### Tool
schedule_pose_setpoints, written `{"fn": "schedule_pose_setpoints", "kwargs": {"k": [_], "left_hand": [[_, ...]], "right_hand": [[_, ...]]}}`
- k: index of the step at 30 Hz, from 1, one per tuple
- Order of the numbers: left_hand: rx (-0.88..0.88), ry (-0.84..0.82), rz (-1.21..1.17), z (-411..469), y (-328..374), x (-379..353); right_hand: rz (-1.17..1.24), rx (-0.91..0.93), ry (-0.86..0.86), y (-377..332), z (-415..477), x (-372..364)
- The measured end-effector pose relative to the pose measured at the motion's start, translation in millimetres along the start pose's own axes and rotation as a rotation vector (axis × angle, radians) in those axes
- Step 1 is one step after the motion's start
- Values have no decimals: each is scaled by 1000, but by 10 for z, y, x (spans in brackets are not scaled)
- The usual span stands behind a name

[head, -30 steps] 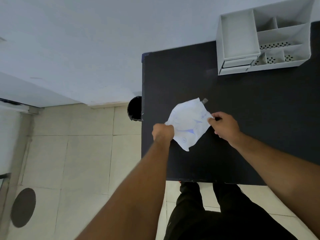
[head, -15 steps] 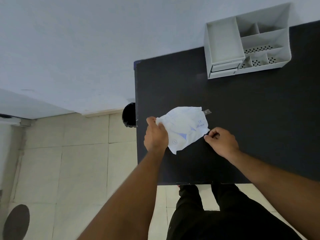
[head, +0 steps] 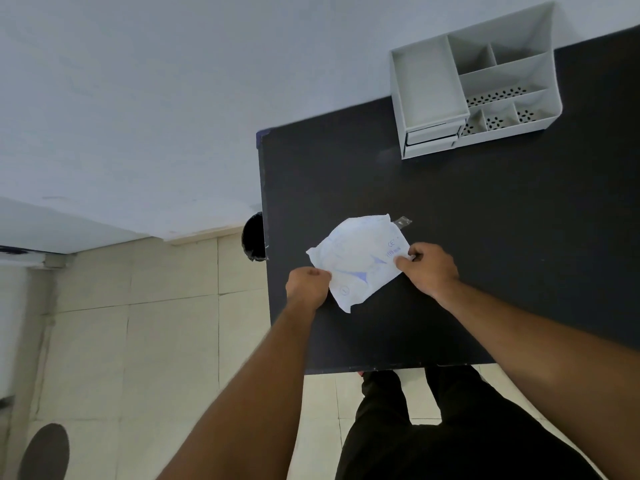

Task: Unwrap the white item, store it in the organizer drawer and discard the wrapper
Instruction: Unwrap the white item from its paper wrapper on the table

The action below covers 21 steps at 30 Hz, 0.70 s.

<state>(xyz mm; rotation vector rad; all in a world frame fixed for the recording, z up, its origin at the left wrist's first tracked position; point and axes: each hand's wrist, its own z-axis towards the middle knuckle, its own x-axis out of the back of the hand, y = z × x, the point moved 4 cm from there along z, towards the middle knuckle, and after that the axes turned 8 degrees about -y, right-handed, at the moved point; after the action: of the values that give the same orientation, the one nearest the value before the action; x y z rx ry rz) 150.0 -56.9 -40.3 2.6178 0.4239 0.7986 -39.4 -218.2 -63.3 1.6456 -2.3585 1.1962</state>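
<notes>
Meanwhile both hands are pinching the white package (head: 360,258) over the black table (head: 485,237) — left hand (head: 307,284) clamping its near-left edge, right hand (head: 429,268) its right end, long axis running between them — well short of the organizer (head: 429,95).

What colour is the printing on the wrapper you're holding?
Blue or purplish print on a white wrapper, pinched by the left hand and right hand; only the head view shows it.

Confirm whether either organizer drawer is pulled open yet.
No: both drawers sit flush in the organizer, while both hands grip the white packet.
</notes>
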Motion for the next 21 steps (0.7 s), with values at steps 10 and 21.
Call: {"fn": "schedule_pose_setpoints", "kwargs": {"k": [10,21], "left_hand": [[-681,365,432,-288,548,11],[-667,199,202,-558,814,-74]], "right_hand": [[99,0,-228,207,-171,-209],[151,37,-12,162,-162,-18]]}}
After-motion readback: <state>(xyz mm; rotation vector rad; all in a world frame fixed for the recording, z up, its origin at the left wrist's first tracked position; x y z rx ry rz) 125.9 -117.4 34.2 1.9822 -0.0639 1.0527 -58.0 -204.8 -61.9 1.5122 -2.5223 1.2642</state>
